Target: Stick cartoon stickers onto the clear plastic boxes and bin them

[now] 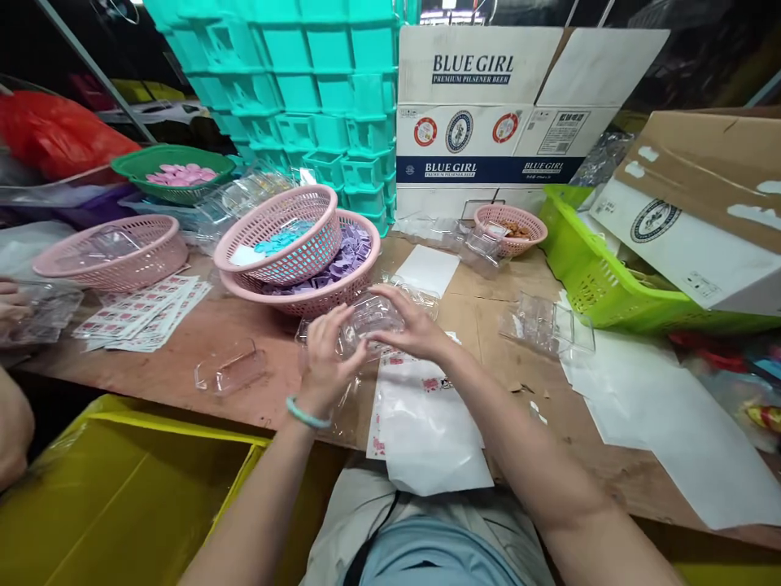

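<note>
Between my two hands is a clear plastic box (369, 317), gripped from both sides above the table. My left hand (326, 354) has its fingers on the near left of the box, with a pale green bangle at the wrist. On the right side, my right hand (412, 325) holds the box between thumb and fingers. Below lie sticker sheets with red print (396, 370), partly covered by white backing paper (433, 431). Another clear plastic tray (230, 368) rests on the table to the left. Just beyond my hands stands a pink basket of purple pieces (359, 252).
A pink basket with blue pieces (333, 220) leans on the purple one. Several turquoise crates (293, 89) and a beer carton (469, 122) stand behind. A green basket (586, 277) is at right, a yellow bin (122, 496) below left. At the left edge shows another person's hand (10, 301).
</note>
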Available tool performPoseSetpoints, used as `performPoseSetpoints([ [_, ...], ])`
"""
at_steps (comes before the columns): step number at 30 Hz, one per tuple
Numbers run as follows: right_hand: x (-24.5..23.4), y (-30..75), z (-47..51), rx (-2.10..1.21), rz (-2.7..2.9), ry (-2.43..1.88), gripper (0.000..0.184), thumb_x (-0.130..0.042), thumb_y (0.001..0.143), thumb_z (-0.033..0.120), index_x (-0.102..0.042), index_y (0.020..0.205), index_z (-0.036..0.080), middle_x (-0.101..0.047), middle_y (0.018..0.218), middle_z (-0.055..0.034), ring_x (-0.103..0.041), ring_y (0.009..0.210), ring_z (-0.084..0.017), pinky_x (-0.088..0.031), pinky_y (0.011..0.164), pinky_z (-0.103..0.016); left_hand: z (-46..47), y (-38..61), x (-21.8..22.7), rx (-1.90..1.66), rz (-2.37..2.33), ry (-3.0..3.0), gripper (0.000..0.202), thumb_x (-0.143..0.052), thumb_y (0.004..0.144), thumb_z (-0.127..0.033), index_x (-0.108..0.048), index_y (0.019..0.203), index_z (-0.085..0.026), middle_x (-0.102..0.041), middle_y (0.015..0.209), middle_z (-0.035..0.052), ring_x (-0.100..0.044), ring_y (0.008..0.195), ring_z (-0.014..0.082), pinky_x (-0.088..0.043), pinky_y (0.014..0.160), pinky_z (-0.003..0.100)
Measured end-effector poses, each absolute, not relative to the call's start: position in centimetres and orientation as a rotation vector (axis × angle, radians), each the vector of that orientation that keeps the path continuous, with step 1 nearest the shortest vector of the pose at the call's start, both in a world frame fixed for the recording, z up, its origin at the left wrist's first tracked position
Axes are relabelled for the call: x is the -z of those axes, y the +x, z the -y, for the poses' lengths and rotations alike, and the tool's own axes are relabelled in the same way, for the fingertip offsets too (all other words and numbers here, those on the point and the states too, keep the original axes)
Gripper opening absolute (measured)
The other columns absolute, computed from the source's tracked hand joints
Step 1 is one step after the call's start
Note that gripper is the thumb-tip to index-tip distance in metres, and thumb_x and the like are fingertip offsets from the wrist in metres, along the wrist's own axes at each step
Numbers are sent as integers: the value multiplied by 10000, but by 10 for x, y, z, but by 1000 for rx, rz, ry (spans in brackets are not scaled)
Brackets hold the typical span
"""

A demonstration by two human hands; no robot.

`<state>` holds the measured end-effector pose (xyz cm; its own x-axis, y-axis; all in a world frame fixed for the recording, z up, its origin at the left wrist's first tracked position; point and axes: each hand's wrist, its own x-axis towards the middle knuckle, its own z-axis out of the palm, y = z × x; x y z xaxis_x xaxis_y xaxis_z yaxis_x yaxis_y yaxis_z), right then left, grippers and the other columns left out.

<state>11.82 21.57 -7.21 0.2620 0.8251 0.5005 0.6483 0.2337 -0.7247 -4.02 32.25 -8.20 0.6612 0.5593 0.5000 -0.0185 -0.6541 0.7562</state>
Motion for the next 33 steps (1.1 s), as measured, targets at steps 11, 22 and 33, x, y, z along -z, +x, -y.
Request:
performPoseSetpoints([
  [11,91,84,-118,-73,1619,-1828,855,-699,791,479,-273,1500,267,-413,1501,-102,-348,1407,-292,-291,1161,-525,-270,-78,102,-886,-544,1999,428,-645,828,-276,-580,1249,-232,-590,1259,93,-550,1167,256,-423,1016,389],
  [22,132,5,7,14,1586,-1893,496,-355,964,171,-417,1443,282,-528,1410,-54,-415,1372,-239,-435,1092,-495,-234,-91,108,224,-511,1021,421,-629,783,-567,-741,796,-162,-719,751,98,-670,719,239,-542,667,340],
  [33,120,27,-47,52,910,-2015,525,-698,825,403,-573,1307,240,-593,1346,-86,-457,1331,-281,-403,1104,-490,-194,-59,106,-66,-771,679,252,-806,591,-245,-723,805,-142,-747,827,61,-693,913,274,-530,880,393],
])
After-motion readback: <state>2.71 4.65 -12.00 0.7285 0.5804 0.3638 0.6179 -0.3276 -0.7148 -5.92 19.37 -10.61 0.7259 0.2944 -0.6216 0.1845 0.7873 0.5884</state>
